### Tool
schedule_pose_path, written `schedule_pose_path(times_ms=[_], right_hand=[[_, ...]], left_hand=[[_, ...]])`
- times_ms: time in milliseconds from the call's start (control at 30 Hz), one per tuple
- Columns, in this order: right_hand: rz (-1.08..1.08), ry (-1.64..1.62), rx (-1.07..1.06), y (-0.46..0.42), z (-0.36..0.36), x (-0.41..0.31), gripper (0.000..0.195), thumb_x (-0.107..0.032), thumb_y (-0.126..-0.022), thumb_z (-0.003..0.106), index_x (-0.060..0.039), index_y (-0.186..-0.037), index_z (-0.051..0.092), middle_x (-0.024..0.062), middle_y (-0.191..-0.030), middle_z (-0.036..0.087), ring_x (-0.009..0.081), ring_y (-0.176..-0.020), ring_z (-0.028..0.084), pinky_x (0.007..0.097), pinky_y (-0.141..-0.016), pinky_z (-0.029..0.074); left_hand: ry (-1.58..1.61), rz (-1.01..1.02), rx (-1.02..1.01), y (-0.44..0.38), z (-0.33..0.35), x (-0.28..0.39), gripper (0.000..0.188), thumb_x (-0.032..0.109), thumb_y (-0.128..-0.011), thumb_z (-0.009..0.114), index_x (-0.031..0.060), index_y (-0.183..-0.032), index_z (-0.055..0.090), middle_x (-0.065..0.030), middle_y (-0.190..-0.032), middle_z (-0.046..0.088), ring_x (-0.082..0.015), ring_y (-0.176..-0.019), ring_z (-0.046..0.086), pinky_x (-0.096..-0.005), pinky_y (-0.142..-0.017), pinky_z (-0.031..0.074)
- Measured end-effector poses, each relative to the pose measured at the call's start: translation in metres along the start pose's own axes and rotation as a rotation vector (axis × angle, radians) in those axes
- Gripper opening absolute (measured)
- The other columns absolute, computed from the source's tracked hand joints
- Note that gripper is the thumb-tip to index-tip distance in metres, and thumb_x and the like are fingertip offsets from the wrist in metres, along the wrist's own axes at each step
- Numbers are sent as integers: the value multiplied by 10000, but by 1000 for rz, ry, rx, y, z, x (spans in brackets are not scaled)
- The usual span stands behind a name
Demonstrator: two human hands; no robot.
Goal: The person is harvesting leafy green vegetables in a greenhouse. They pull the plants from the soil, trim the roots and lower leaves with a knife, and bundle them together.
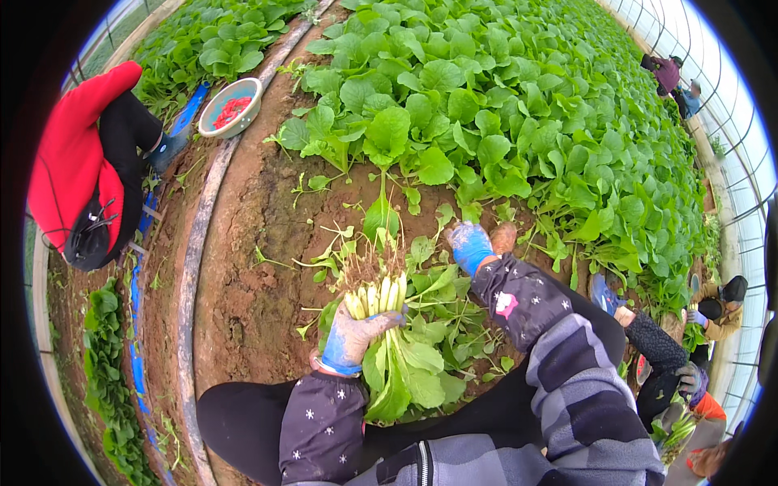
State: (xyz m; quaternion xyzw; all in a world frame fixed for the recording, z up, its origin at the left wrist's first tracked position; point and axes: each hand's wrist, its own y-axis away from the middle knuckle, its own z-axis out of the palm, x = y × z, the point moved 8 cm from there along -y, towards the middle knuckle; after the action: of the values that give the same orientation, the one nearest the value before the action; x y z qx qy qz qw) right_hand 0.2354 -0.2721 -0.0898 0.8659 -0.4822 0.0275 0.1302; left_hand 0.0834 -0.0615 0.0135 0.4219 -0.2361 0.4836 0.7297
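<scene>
My left hand, in a muddy white and blue glove, is closed around a bunch of leafy greens. The pale stem bases and soil-covered roots point away from me, and the leaves hang towards my lap. My right hand, in a similar glove, reaches to the front edge of the standing greens. Its fingertips are low by the plant bases, and whether they grip a stem cannot be made out. Loose leaves lie on the soil under and beside the bunch.
A muddy shoe tip is beside my right hand. A basin with red pieces stands at the left by a long pale strip. A person in red sits far left; several others work along the right side.
</scene>
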Motion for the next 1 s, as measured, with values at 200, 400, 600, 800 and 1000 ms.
schedule_pose_path(times_ms=[200, 400, 600, 800, 1000], right_hand=[[-80, 1036, 82, -65, 143, 134, 276, -255, -889, 501, -137, -1114, 610, 24, -982, 641, 207, -909, 577, 321, -925, 390], [-37, 747, -315, -130, 213, 167, 251, -310, -890, 537, -121, -1007, 652, 73, -940, 660, 243, -838, 622, 353, -894, 434], [277, 323, -479, -128, 200, 159, 276, -342, -870, 575, -103, -978, 661, 86, -909, 666, 261, -833, 626, 375, -851, 459], [467, 34, -527, -90, 181, 164, 310, -373, -850, 614, -85, -948, 670, 99, -877, 672, 279, -827, 630, 397, -809, 484], [556, -957, -323, -59, 88, 130, 486, -371, -757, 729, -6, -1055, 610, 109, -1021, 652, 292, -914, 618, 406, -808, 495]], left_hand=[[-81, -157, 59, -15, 9, -16, 392, -10, -737, 735, -18, -1107, 608, -96, -993, 689, -165, -886, 657, -307, -833, 518], [-123, -242, 121, -37, -1, -36, 407, 11, -743, 682, -49, -1132, 575, -153, -963, 675, -224, -816, 662, -341, -780, 540], [-138, -292, 156, -42, -9, -42, 414, 3, -738, 693, -54, -1130, 576, -156, -961, 675, -226, -822, 664, -343, -783, 541], [-141, -275, 113, -38, 0, -38, 429, 8, -735, 699, -52, -1139, 569, -163, -969, 674, -235, -827, 666, -356, -785, 546], [57, -112, 35, -24, -3, -16, 455, -17, -760, 695, -36, -1187, 539, -162, -1032, 666, -223, -908, 655, -347, -830, 532]])
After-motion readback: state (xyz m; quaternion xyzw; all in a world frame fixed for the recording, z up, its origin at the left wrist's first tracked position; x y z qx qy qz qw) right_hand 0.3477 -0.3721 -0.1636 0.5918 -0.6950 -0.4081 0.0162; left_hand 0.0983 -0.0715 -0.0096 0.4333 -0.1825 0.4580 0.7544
